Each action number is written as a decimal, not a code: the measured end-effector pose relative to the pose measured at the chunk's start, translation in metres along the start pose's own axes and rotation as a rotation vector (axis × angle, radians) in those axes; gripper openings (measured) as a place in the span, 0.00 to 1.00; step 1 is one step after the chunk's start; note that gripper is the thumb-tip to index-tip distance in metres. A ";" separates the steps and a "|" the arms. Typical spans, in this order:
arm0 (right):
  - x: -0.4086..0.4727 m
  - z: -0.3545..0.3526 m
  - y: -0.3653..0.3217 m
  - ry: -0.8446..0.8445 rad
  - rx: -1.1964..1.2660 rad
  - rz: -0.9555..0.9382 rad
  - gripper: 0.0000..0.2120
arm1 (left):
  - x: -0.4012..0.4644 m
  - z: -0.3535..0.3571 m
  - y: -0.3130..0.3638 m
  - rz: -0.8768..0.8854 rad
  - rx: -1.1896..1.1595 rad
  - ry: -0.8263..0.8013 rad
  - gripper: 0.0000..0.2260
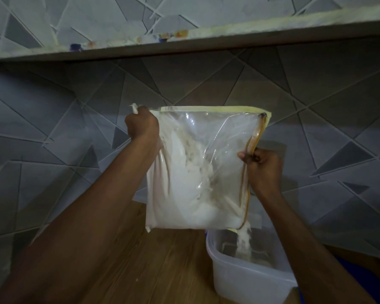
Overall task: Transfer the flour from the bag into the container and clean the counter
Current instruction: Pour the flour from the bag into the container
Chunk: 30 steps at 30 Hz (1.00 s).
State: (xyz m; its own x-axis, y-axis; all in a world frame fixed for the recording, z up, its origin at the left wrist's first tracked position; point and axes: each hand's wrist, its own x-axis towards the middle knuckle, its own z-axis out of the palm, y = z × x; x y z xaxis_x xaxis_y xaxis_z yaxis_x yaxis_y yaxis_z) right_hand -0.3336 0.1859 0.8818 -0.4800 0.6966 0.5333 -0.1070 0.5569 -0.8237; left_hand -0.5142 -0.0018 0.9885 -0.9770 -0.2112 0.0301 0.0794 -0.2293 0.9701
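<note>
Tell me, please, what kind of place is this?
Probably a home kitchen. A wooden counter stands against a grey tiled wall, with a shelf above, and flour pours from a clear bag into a plastic container.

Grey wall tiles (53, 119) cut with angular geometric lines cover the back wall. A long pale shelf (206, 40) crosses above. Below lies a brown wood-grain bench (158, 260), dimly lit.

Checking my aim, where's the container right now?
In the head view the container sits low right on the wooden counter, under the bag's pouring corner.
</note>
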 end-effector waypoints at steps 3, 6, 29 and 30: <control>-0.001 -0.003 0.001 -0.079 -0.013 -0.005 0.15 | -0.006 0.003 0.005 0.049 0.054 0.022 0.19; -0.002 -0.005 0.007 -0.037 0.002 -0.007 0.15 | -0.010 0.005 0.007 0.039 0.082 0.001 0.20; 0.002 -0.015 0.002 -0.059 -0.105 -0.130 0.22 | -0.027 0.021 0.015 0.143 0.153 -0.023 0.21; 0.002 -0.016 0.002 -0.067 -0.117 -0.136 0.21 | -0.027 0.021 0.015 0.162 0.162 -0.016 0.20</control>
State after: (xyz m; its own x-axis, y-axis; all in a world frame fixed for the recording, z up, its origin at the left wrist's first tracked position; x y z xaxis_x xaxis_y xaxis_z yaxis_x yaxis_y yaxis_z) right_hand -0.3208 0.1959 0.8840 -0.5257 0.5814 0.6209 -0.0746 0.6956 -0.7146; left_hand -0.4908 0.0204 1.0075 -0.9572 -0.2175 0.1912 0.2039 -0.0374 0.9783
